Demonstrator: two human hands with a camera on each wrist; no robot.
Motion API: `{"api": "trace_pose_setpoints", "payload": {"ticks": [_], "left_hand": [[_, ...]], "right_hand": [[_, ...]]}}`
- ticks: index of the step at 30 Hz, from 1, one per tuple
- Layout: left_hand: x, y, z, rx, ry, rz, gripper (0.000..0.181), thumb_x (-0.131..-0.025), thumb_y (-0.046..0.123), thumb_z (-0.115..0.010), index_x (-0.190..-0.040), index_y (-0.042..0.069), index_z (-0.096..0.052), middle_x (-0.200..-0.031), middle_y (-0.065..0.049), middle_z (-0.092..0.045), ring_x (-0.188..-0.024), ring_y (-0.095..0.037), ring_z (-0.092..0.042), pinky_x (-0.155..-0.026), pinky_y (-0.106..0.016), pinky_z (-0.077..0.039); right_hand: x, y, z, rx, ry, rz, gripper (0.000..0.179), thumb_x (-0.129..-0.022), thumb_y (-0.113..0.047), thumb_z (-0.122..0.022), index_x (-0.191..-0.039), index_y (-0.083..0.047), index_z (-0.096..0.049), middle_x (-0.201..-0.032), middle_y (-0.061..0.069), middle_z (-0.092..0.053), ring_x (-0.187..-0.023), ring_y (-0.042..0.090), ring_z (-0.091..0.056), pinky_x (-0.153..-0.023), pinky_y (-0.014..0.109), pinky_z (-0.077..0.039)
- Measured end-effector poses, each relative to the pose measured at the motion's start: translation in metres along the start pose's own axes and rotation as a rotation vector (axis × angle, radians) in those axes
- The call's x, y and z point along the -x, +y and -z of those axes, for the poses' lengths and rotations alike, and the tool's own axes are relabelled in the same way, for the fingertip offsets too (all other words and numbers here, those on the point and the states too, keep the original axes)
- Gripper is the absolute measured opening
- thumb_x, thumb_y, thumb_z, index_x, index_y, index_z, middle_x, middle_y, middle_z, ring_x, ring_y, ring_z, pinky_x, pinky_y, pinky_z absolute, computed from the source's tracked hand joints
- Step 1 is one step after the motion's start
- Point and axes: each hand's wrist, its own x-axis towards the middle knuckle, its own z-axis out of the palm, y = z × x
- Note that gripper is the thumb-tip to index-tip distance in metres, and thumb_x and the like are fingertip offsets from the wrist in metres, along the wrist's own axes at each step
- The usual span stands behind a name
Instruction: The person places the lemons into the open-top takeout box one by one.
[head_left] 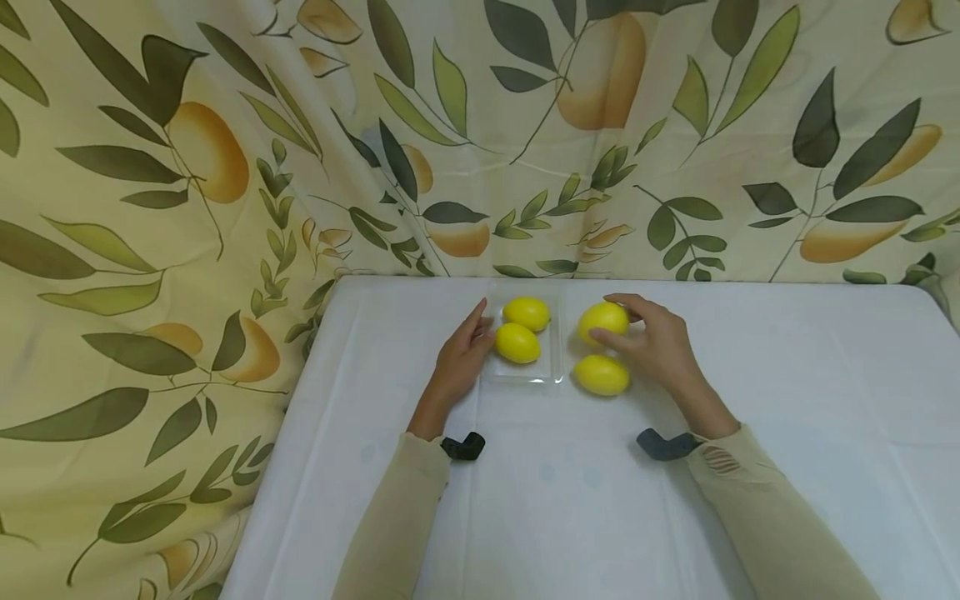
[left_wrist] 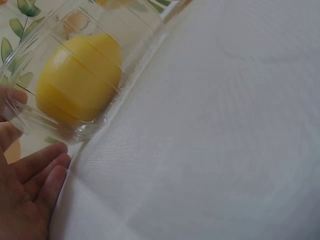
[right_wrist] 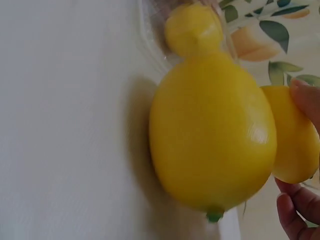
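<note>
My right hand [head_left: 660, 340] pinches a yellow lemon [head_left: 603, 322] between thumb and fingers, right of a clear plastic container [head_left: 556, 367]. In the right wrist view this lemon [right_wrist: 295, 145] appears raised off the tabletop. Nearer the front, another lemon [head_left: 602, 375] lies on the table just below it. Two lemons sit inside the container, one at the back [head_left: 527, 313] and one in front [head_left: 517, 343]. My left hand [head_left: 462, 354] rests against the container's left side with its fingers extended. Part of its thumb side is cut off in the left wrist view.
A white cloth covers the table [head_left: 555, 500], whose back edge meets a hanging curtain [head_left: 465, 167] printed with leaves and fruit. The curtain also runs along the left side. Dark wrist devices sit on the left wrist [head_left: 463, 447] and the right [head_left: 666, 445].
</note>
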Motion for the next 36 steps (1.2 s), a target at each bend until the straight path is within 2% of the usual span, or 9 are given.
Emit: {"api": "trace_pose_setpoints", "payload": {"ticks": [5,11,16,20,28,36], "left_hand": [[0.000,0.000,0.000,-0.003,-0.002,0.012,0.058,-0.106,0.041,-0.048,-0.160,0.044,-0.026,-0.150,0.009,-0.053,-0.142,-0.015,-0.048,-0.122,-0.044,-0.037],[0.000,-0.001,0.001,-0.003,-0.005,0.002,0.057,-0.106,0.043,-0.048,-0.157,0.051,-0.025,-0.151,0.009,-0.053,-0.142,-0.015,-0.048,-0.122,-0.044,-0.036],[0.000,-0.002,0.001,0.000,-0.004,-0.008,0.059,-0.106,0.043,-0.048,-0.160,0.044,-0.026,-0.151,0.008,-0.053,-0.143,-0.016,-0.048,-0.122,-0.045,-0.036],[0.000,0.000,0.001,0.010,0.000,-0.001,0.059,-0.105,0.042,-0.048,-0.160,0.042,-0.027,-0.151,0.008,-0.053,-0.143,-0.016,-0.048,-0.123,-0.045,-0.035],[0.000,0.002,0.001,0.005,0.000,0.015,0.058,-0.105,0.043,-0.047,-0.159,0.046,-0.027,-0.152,0.010,-0.052,-0.143,-0.015,-0.047,-0.123,-0.046,-0.035],[0.000,0.000,0.000,0.013,-0.006,0.031,0.058,-0.106,0.042,-0.048,-0.160,0.046,-0.027,-0.152,0.011,-0.052,-0.143,-0.014,-0.046,-0.123,-0.046,-0.035]], "right_hand": [[-0.003,-0.014,-0.002,-0.021,-0.015,0.031,0.065,-0.084,-0.046,-0.083,-0.139,-0.018,-0.064,-0.130,0.009,-0.069,-0.108,0.030,-0.058,-0.086,0.043,-0.042],[-0.010,-0.031,-0.011,-0.050,-0.012,0.091,0.063,-0.083,-0.046,-0.084,-0.137,-0.019,-0.066,-0.133,0.006,-0.069,-0.109,0.029,-0.058,-0.090,0.046,-0.043],[-0.015,-0.044,-0.020,0.009,-0.027,0.118,0.065,-0.084,-0.049,-0.082,-0.138,-0.020,-0.065,-0.137,0.011,-0.067,-0.119,0.036,-0.056,-0.100,0.059,-0.039],[-0.018,-0.053,-0.026,0.102,-0.039,0.106,0.068,-0.082,-0.053,-0.081,-0.140,-0.021,-0.063,-0.137,0.015,-0.065,-0.123,0.041,-0.053,-0.101,0.067,-0.036],[-0.020,-0.062,-0.034,0.153,-0.054,0.085,0.070,-0.081,-0.050,-0.084,-0.139,-0.016,-0.063,-0.134,0.015,-0.064,-0.121,0.041,-0.052,-0.098,0.064,-0.037],[-0.020,-0.068,-0.041,0.181,-0.100,0.105,0.066,-0.080,-0.039,-0.087,-0.139,-0.022,-0.064,-0.135,0.014,-0.058,-0.123,0.038,-0.045,-0.097,0.062,-0.037]]}}
